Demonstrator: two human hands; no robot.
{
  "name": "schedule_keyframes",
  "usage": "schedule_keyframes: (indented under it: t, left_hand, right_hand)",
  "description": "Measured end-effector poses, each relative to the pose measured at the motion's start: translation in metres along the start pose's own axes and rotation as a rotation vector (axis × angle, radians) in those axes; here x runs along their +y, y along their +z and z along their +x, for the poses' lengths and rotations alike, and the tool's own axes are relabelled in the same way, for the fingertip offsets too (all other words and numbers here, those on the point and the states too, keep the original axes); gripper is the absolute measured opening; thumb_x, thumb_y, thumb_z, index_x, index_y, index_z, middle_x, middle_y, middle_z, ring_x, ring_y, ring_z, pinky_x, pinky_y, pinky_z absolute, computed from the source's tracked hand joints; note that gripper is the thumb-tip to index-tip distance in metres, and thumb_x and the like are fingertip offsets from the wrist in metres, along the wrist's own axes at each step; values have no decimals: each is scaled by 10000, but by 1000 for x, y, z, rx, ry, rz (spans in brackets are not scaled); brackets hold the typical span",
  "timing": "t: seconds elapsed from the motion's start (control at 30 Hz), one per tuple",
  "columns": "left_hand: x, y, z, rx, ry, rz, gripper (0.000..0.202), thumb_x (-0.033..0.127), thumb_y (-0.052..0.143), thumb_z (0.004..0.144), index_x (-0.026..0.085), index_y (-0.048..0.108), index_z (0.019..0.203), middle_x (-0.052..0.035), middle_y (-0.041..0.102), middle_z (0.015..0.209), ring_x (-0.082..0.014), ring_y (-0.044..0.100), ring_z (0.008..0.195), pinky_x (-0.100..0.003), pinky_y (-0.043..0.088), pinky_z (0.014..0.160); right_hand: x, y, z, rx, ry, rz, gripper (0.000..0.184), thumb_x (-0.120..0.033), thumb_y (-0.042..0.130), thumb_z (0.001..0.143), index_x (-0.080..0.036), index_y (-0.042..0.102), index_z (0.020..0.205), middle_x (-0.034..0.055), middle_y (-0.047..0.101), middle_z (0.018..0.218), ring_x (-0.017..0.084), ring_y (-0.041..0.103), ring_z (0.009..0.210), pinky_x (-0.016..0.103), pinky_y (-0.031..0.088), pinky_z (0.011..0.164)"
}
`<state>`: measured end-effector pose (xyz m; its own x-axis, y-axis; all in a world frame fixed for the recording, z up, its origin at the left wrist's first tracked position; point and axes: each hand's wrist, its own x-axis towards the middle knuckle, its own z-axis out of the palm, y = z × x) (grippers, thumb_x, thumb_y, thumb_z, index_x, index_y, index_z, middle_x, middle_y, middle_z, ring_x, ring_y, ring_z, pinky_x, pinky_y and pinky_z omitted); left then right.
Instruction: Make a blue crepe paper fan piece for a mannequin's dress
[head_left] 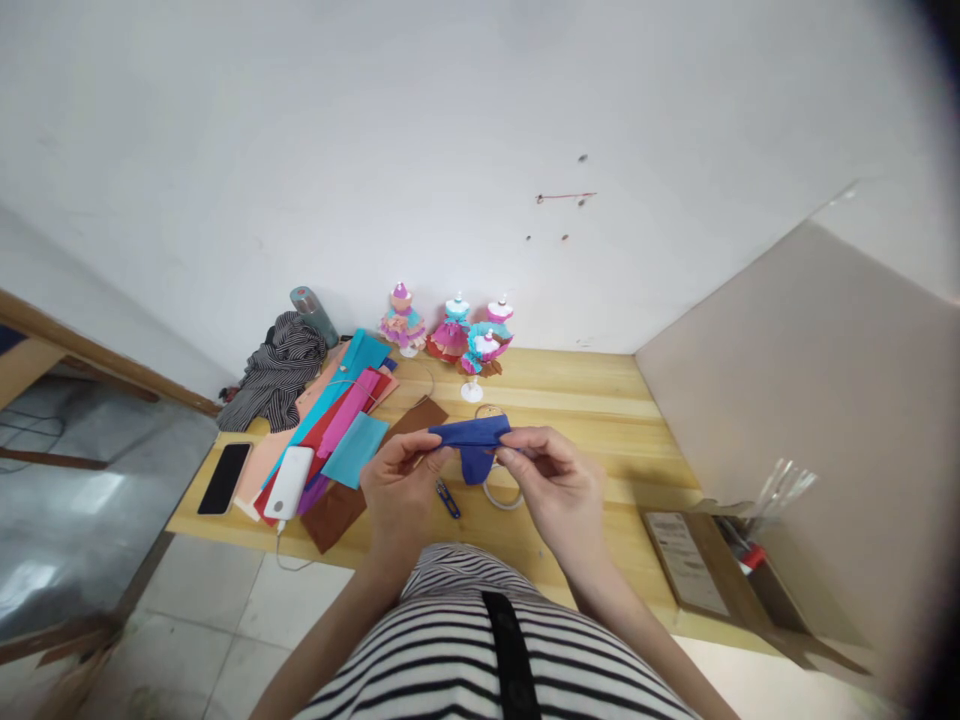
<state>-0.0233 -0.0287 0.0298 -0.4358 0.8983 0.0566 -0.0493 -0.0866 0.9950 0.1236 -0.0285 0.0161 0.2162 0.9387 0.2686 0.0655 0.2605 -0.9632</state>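
A strip of dark blue crepe paper [471,432] is stretched level between my two hands, above the wooden table. My left hand [401,490] pinches its left end between thumb and fingers. At the other end, my right hand [555,490] pinches it the same way. A narrower blue flap hangs down from the middle of the strip. Beneath it lie blue-handled thread snips [448,498] and a white ring-shaped roll [502,497], partly covered by the paper and my right hand.
Coloured paper sheets [360,450], a white power bank [289,482] with a cable and a black phone [225,478] lie on the left. Small paper-dressed figures [450,325] stand by the wall, near a flask [313,312] and striped cloth [277,370]. A cardboard box [720,570] sits right.
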Motion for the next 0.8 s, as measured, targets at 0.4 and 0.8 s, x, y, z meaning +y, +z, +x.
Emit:
schedule_keyframes:
  t: [0.4, 0.8]
  left_hand:
    - [0, -5, -1, -79, -17, -56, 129, 191, 818, 579, 173, 729, 671, -18, 735, 687, -159, 698, 647, -274, 582, 662]
    - [-5, -8, -1, -129, 128, 35, 73, 170, 783, 672, 189, 745, 733, -3, 730, 689, -141, 677, 634, -250, 558, 644]
  right_hand:
    - [-9, -3, 1, -25, -125, -1, 87, -145, 677, 774, -229, 680, 749, 28, 669, 786, 172, 625, 735, 298, 496, 656]
    - [-4, -5, 2, -51, -226, -32, 227, -90, 656, 819, -264, 728, 946, 19, 695, 830, 164, 640, 774, 288, 524, 680]
